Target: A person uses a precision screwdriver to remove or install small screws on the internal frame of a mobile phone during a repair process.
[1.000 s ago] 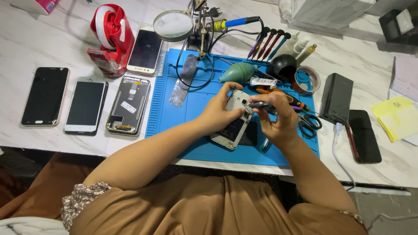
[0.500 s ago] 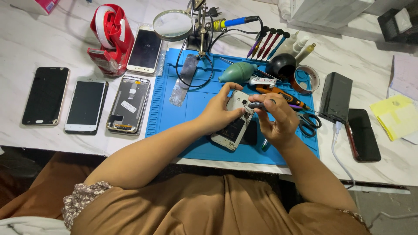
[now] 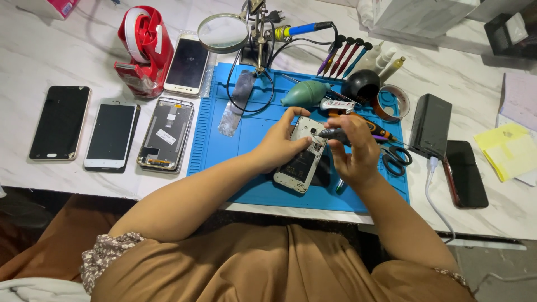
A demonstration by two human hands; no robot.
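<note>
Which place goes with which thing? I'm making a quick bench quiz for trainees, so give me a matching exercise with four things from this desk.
Things:
1. red tape dispenser
2. opened white phone
3. scissors
4. yellow notepad

Places:
A. far right of the desk
B. held in the left hand over the blue mat
C. far left corner, off the mat
D. on the mat's right edge, by the right hand

Pairs: 1-C, 2-B, 3-D, 4-A
</note>
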